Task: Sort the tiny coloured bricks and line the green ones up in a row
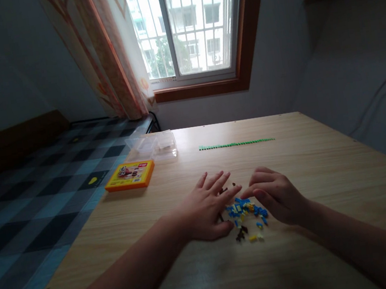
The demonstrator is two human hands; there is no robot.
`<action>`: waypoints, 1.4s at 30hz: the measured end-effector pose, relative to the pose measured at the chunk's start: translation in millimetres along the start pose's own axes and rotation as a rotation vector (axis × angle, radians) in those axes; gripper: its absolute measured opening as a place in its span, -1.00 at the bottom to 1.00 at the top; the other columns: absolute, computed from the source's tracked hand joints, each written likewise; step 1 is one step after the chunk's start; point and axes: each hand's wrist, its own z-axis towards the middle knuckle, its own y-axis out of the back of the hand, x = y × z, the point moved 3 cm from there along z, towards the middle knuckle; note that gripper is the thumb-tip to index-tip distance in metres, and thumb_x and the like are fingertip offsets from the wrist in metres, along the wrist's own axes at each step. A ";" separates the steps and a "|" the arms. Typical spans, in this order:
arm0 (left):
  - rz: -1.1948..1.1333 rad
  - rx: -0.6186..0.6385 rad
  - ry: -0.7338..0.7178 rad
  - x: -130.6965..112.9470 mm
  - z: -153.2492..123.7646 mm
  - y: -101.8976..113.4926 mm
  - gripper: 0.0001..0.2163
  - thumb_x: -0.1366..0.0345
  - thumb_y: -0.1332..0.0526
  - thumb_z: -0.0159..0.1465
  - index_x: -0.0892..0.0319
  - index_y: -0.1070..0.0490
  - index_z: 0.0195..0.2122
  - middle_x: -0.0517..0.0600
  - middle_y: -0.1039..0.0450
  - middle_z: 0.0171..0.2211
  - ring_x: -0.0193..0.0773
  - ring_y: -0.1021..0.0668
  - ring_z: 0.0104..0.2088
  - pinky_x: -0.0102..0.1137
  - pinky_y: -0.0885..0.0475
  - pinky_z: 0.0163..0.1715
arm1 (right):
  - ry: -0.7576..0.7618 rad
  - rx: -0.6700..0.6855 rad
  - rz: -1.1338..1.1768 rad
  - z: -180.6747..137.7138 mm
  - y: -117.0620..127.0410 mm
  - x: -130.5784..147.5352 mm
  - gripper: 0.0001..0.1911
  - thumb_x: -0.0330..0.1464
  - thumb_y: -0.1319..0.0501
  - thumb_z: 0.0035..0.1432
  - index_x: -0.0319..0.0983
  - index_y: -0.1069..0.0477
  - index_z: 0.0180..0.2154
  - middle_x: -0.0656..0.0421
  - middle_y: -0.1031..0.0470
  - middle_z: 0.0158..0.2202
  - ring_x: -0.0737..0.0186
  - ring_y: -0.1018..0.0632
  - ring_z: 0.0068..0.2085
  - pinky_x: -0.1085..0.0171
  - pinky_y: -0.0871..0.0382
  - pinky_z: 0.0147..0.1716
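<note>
A loose pile of small toy building bricks (pixel 239 208), mostly blue and yellow with a few pale ones, lies on the wooden table. My left hand (pixel 206 209) rests palm down at the pile's left side, fingers spread, partly covering some dark brown bricks (pixel 241 234). From the right, my right hand (pixel 278 195) reaches over the pile. Its index finger points down at the blue bricks, the thumb stands apart from it and the other fingers are bent; I see nothing held. A yellow brick (pixel 253 238) lies at the near edge of the pile.
A long row of small green pieces (pixel 237 144) runs across the far part of the table (pixel 322 156). An orange-yellow box (pixel 130 176) sits at the left edge, before a clear plastic case (pixel 164 144). A checked bed (pixel 53 196) adjoins on the left.
</note>
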 end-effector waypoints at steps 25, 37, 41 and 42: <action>-0.117 0.062 0.034 10.8 -0.9 7.4 -0.01 -0.29 -0.25 0.05 0.01 0.09 0.41 0.18 0.26 0.43 0.23 0.07 0.39 0.14 0.15 0.31 | -0.060 0.542 -0.021 -7.6 -14.0 2.2 -0.77 -0.47 -0.25 0.08 -0.14 -0.60 -0.23 0.21 -0.53 -0.40 0.34 -0.47 -0.43 0.34 -0.24 -0.42; -0.089 -0.008 0.044 13.4 -2.8 8.9 -0.08 -0.23 -0.27 0.08 -0.01 0.05 0.39 0.15 0.26 0.44 0.20 0.06 0.39 0.10 0.14 0.32 | -0.053 0.586 -0.011 -8.7 -13.5 2.0 -0.83 -0.45 -0.22 0.14 -0.17 -0.59 -0.29 0.19 -0.55 -0.39 0.33 -0.50 -0.40 0.35 -0.27 -0.38; -0.128 -0.004 0.003 -0.6 0.9 8.6 -0.08 -0.26 -0.24 0.09 0.01 0.03 0.39 0.17 0.21 0.43 0.22 0.05 0.39 0.12 0.13 0.32 | -0.053 0.588 0.011 -6.6 -11.9 5.2 -0.81 -0.46 -0.21 0.14 -0.16 -0.60 -0.28 0.19 -0.56 -0.36 0.34 -0.49 -0.41 0.35 -0.25 -0.40; -0.138 -0.006 -0.001 -3.5 1.8 7.7 -0.08 -0.26 -0.24 0.09 0.02 0.02 0.39 0.17 0.21 0.43 0.23 0.04 0.39 0.12 0.13 0.32 | -0.050 0.586 0.019 -6.2 -11.7 5.9 -0.81 -0.46 -0.21 0.14 -0.16 -0.60 -0.28 0.20 -0.56 -0.36 0.34 -0.49 -0.41 0.35 -0.25 -0.40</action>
